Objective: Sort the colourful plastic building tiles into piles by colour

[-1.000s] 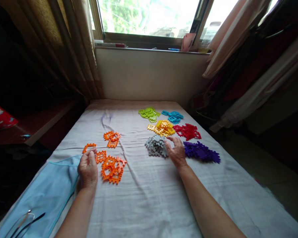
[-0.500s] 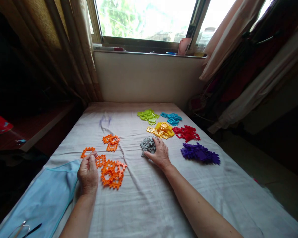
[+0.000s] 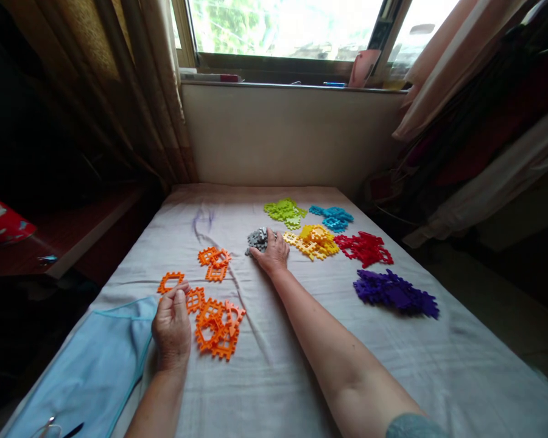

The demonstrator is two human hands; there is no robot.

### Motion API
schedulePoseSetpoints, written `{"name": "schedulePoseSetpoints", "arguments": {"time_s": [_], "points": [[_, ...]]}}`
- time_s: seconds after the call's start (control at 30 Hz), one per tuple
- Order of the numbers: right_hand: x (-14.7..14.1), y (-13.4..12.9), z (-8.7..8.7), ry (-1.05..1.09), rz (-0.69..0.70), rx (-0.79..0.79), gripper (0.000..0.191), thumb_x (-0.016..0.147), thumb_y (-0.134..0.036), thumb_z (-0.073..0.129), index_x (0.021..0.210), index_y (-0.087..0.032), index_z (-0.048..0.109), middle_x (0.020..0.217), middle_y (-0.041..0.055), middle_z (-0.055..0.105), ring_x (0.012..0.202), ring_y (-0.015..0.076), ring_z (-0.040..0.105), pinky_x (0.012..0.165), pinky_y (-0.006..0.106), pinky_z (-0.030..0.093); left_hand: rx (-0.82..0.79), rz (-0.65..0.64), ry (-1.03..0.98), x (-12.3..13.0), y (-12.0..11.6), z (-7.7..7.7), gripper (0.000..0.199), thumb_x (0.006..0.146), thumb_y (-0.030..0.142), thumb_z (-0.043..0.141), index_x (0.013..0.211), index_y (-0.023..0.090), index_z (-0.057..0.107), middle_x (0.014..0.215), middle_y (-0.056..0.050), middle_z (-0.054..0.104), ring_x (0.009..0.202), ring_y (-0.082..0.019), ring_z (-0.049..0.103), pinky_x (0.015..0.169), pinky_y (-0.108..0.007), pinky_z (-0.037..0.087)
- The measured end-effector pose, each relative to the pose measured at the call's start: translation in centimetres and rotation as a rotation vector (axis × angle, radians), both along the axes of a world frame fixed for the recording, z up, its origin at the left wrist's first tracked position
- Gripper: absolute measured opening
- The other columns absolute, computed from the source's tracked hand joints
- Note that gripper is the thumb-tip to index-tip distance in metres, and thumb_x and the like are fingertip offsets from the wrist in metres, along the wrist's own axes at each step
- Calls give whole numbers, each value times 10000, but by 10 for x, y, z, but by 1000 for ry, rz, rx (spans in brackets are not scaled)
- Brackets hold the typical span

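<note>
My right hand [image 3: 273, 250] is cupped round a heap of grey notched plastic building pieces [image 3: 257, 240], thumb at the near left and fingers over its right side. Part of the heap is hidden under the fingers. My left hand [image 3: 172, 319] rests on the cloth with its fingers curled together, between the blue cloth bag and the orange pieces; what is inside the fingers, if anything, is hidden. Just beyond its fingertips lies an orange frame piece [image 3: 170, 281]. Right of it is a pile of orange pieces [image 3: 218, 328], with another orange cluster [image 3: 215, 263] farther back.
Heaps of lime green [image 3: 285, 211], blue [image 3: 332, 216], yellow [image 3: 314, 242], red [image 3: 365, 248] and purple pieces [image 3: 395, 293] lie on the right of the pale sheet [image 3: 274, 377]. A light blue cloth [image 3: 91, 359] with eyeglasses on it covers the near left.
My right hand has pushed the grey heap to the left and away from me, clear of the yellow heap. My left hand has stayed in place; the camera view has shifted slightly.
</note>
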State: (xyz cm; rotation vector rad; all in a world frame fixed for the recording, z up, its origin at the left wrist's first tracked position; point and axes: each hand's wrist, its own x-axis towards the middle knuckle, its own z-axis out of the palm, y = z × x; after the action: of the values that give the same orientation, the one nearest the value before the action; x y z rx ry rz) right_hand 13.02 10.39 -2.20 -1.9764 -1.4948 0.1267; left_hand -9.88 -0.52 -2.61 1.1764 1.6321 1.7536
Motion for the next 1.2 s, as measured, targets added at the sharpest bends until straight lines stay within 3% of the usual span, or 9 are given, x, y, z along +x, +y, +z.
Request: {"name": "schedulePoseSetpoints", "arguments": {"time_s": [0.2, 0.33, 0.47, 0.57, 0.63, 0.77, 0.87, 1.0, 1.2], "points": [[1, 39, -2, 3, 2, 12, 780, 742, -456, 724, 1414, -180, 440, 1426, 223, 429, 1275, 335, 450, 1031, 481, 341, 8, 8, 119, 4, -4, 3, 340, 874, 474, 500, 932, 183, 665, 1007, -89, 708, 1012, -216, 654, 973, -380, 492], [0, 33, 0, -54, 35, 116, 750, 778, -486, 680, 1409, -152, 449, 1478, 238, 380, 1327, 352, 388, 1071, 514, 284, 32, 18, 185, 2, -5, 5, 337, 914, 463, 459, 975, 189, 647, 1048, -91, 698, 1048, -217, 645, 1000, -391, 478], [-17, 9, 10, -175, 323, 205, 530, 882, -426, 567, 1357, -195, 530, 1500, 160, 408, 1394, 295, 317, 1126, 464, 218, 77, 31, 475, -10, -3, 11, 363, 931, 443, 433, 1110, 194, 628, 1184, -127, 661, 1176, -248, 589, 1080, -447, 408], [-43, 0, 19, -217, 560, 124, 457, 916, -409, 532, 1329, -217, 567, 1488, 127, 443, 1372, 253, 363, 1119, 406, 247, -48, 97, 813, -18, -1, 13, 458, 901, 464, 470, 1223, 168, 608, 1353, -194, 569, 1342, -365, 434, 1144, -633, 195], [-62, 0, 23, -238, 657, 36, 488, 918, -441, 533, 1357, -228, 544, 1483, 132, 449, 1339, 252, 405, 1105, 420, 270, -176, 127, 959, -21, 0, 12, 496, 892, 473, 480, 1256, 159, 600, 1381, -215, 543, 1366, -428, 375, 1101, -737, 49], [-87, 2, 29, -308, 814, -97, 453, 914, -524, 510, 1259, -249, 614, 1352, 117, 552, 1243, 266, 481, 1040, 464, 337, -242, 78, 1035, -14, 3, 7, 456, 920, 474, 429, 1219, 199, 636, 1336, -198, 583, 1253, -397, 493, 1084, -748, -29], [-84, -7, 29, -309, 848, -107, 374, 903, -494, 539, 1162, -253, 662, 1264, 92, 595, 1192, 245, 506, 997, 424, 377, -204, -4, 1017, -4, 2, 2, 454, 939, 489, 397, 1192, 211, 652, 1340, -187, 585, 1229, -349, 521, 1132, -692, 3], [-56, -36, 21, -237, 840, -37, 287, 890, -400, 584, 1104, -239, 686, 1204, 80, 624, 1117, 210, 551, 993, 375, 401, -172, -151, 999, 14, -5, -10, 471, 941, 509, 395, 1223, 217, 633, 1376, -163, 566, 1306, -320, 470, 1150, -619, 187], [-3, -87, 1, -80, 615, 60, 301, 863, -336, 606, 1110, -193, 702, 1269, 134, 610, 1166, 234, 565, 1034, 391, 428, -55, -365, 1014, 51, -13, -15, 496, 956, 509, 363, 1251, 202, 618, 1380, -145, 567, 1309, -279, 483, 1116, -486, 350]]}}
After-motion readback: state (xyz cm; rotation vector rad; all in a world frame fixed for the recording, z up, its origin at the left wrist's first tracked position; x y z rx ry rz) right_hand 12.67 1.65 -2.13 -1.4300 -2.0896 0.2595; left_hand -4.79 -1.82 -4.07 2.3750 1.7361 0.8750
